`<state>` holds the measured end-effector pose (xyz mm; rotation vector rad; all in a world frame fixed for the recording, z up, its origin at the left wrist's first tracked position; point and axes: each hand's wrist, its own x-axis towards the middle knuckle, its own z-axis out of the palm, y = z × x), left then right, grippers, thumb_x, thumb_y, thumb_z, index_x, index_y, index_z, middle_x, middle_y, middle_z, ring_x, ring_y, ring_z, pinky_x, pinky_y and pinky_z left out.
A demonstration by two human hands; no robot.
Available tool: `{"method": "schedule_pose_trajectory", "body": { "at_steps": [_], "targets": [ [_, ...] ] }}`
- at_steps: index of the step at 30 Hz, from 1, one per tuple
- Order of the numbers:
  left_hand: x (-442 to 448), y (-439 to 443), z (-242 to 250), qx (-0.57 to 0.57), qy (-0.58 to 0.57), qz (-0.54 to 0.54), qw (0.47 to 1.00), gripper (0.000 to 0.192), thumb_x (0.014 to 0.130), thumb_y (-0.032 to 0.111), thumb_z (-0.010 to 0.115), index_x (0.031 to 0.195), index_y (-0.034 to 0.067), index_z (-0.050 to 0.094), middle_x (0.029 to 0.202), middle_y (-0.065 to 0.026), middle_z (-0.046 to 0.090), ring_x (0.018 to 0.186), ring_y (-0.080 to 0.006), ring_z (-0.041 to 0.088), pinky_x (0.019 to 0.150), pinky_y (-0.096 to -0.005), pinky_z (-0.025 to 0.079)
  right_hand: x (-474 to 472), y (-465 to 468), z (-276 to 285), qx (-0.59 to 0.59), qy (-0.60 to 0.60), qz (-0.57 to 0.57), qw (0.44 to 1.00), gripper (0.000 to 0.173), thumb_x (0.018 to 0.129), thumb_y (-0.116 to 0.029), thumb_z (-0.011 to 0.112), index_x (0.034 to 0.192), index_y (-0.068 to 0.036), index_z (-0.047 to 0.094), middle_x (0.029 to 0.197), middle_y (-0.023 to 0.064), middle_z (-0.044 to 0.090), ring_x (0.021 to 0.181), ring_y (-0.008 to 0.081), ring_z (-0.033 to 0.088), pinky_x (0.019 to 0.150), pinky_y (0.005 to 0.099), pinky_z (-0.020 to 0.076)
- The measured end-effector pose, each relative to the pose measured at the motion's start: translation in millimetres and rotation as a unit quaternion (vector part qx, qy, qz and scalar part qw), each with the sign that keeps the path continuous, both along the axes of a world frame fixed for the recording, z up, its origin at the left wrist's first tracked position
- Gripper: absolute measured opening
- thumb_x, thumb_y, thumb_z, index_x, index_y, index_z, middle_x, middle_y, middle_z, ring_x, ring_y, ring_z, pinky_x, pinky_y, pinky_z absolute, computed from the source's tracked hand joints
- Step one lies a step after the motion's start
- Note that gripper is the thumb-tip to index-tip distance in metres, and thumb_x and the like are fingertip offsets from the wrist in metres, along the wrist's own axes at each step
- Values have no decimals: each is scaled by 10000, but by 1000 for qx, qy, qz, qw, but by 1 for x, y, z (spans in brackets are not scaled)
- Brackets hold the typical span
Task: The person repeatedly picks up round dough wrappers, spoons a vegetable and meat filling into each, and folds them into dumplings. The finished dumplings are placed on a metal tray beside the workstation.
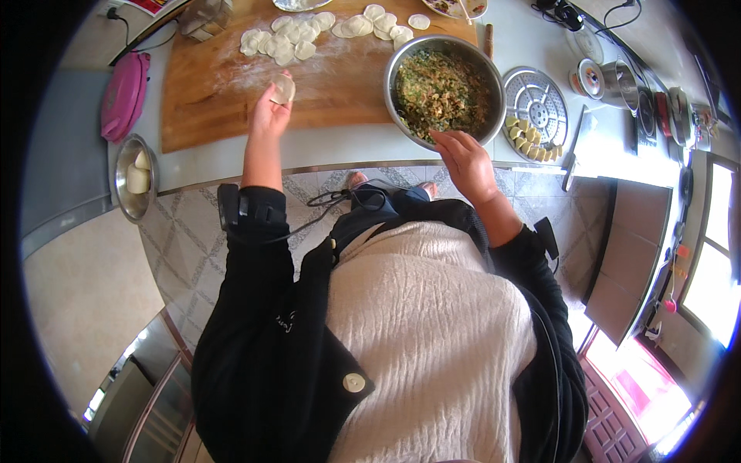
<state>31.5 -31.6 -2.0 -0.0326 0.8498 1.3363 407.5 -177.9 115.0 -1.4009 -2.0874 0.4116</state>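
My left hand point(271, 113) holds a round dough wrapper point(283, 89) on its fingers, above the front part of a floured wooden board point(214, 110). My right hand point(465, 165) is at the near rim of a steel bowl point(494, 124), its fingertips bent in over the edge; whether they grip a utensil or filling cannot be told. Chopped green and brown filling point(443, 89) lies in the bowl. Several flat dough wrappers point(289, 36) overlap at the back of the board, and more wrappers point(357, 26) lie to their right.
A perforated steamer plate point(535, 92) holds small folded dough pieces point(529, 139). A cleaver point(579, 139) lies beside it, its handle over the counter edge. A steel bowl with dough point(138, 173) stands at the left edge, near a pink appliance point(125, 97). A rolling pin point(490, 40) lies behind the filling bowl.
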Motion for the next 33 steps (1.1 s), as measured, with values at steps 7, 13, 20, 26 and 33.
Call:
{"method": "schedule_pose_trajectory", "body": {
  "at_steps": [7,13,20,26,33],
  "targets": [
    [88,-77,39,12,52,-151,987,349,945,61,428,1255,-95,452,1234,-208,572,1151,-285,568,988,-369,478,38,-24,18,-68,7,42,997,233,845,-60,637,1078,-49,658,984,124,654,882,311,625,763,369,515],
    [136,-118,55,0,61,-231,971,391,954,143,440,1272,-83,472,1244,-188,579,1162,-255,568,992,-342,461,37,-26,12,-100,-13,60,993,195,845,-98,647,1028,-30,662,962,124,648,881,312,623,756,371,514],
    [170,-125,64,-50,73,-249,964,373,969,179,431,1244,-66,493,1195,-178,606,1105,-245,594,960,-351,470,33,-22,0,-198,128,6,972,181,911,-138,577,1024,-32,671,870,112,649,811,261,635,729,332,507],
    [171,-130,70,-95,91,-173,976,389,978,180,394,1247,-90,474,1225,-196,582,1136,-262,575,963,-371,474,25,-17,-26,-333,572,-187,726,333,989,-227,481,1091,55,625,956,120,669,835,154,631,762,271,506],
    [185,-107,80,-27,23,-161,986,407,984,179,353,1258,-106,448,1225,-216,574,1150,-294,562,997,-389,460,38,-15,-18,-335,717,-190,581,362,981,-244,493,1181,49,567,992,108,654,888,133,607,809,236,491]
  ]
}}
